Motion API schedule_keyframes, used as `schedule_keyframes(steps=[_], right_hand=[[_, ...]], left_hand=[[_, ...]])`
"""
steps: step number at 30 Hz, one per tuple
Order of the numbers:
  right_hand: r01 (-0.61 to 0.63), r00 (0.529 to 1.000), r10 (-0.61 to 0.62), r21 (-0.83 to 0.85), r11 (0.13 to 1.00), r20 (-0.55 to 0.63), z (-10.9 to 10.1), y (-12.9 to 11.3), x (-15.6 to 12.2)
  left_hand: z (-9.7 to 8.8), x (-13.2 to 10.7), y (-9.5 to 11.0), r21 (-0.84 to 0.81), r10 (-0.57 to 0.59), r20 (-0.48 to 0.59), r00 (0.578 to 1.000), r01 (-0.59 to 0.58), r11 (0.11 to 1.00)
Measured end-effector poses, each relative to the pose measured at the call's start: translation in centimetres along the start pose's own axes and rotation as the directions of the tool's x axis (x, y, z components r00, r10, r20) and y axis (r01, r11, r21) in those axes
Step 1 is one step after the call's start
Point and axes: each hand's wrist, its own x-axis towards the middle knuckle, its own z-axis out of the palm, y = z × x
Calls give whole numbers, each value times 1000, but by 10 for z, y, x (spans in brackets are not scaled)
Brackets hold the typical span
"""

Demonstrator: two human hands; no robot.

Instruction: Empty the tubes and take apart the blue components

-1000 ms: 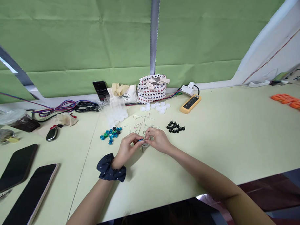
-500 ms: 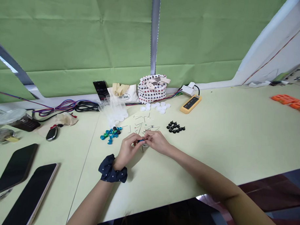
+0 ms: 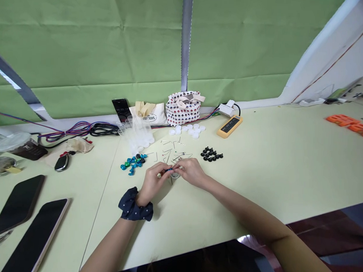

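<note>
Near the middle of the table, my left hand (image 3: 153, 178) pinches a small shiny blue piece (image 3: 169, 169) between thumb and fingertips. Close against it, my right hand (image 3: 192, 172) is closed in a pinch; whatever lies between its fingertips is too small to make out. Below the fingertips stands a small round whitish item (image 3: 175, 175), partly covered by the hands. Just beyond lie several thin metal rods (image 3: 166, 156), some bent into an L. Blue, green and dark knob-like pieces (image 3: 134, 163) sit to the left, with black knob-headed pieces (image 3: 211, 154) to the right.
Clear plastic tubes (image 3: 136, 136) and white caps (image 3: 195, 129) lie farther back. Behind them are a lit phone (image 3: 121, 108), a patterned pouch (image 3: 183, 108) and a yellow power strip (image 3: 229, 126). Two dark phones (image 3: 36, 236) rest at left, orange parts (image 3: 348, 124) far right.
Both hands stay in nearly the same place, fingertips together. The blue piece has turned slightly and shows less between the fingers. The whole view has shifted a little.
</note>
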Motion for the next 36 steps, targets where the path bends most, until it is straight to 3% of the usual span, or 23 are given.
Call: schedule_keyframes(steps=[4, 12, 22, 28, 36], right_hand=[[29, 999, -31, -49, 998, -33, 0, -1, 0], [141, 985, -135, 51, 989, -105, 12, 2, -3], [155, 986, -157, -43, 987, -55, 16, -1, -6], [100, 985, -128, -222, 970, -114, 22, -3, -14], [149, 978, -188, -330, 932, -90, 26, -2, -17]], left_hand=[[0, 0, 1, -26, -18, 12, 1000, 18, 1000], [-3, 1, 1, 13, 18, -19, 1000, -18, 1000], [-9, 4, -1, 75, 21, -11, 1000, -20, 997], [-15, 6, 3, -31, -31, 137, 990, 36, 999], [-9, 3, 0, -188, -158, 120, 980, 178, 966]])
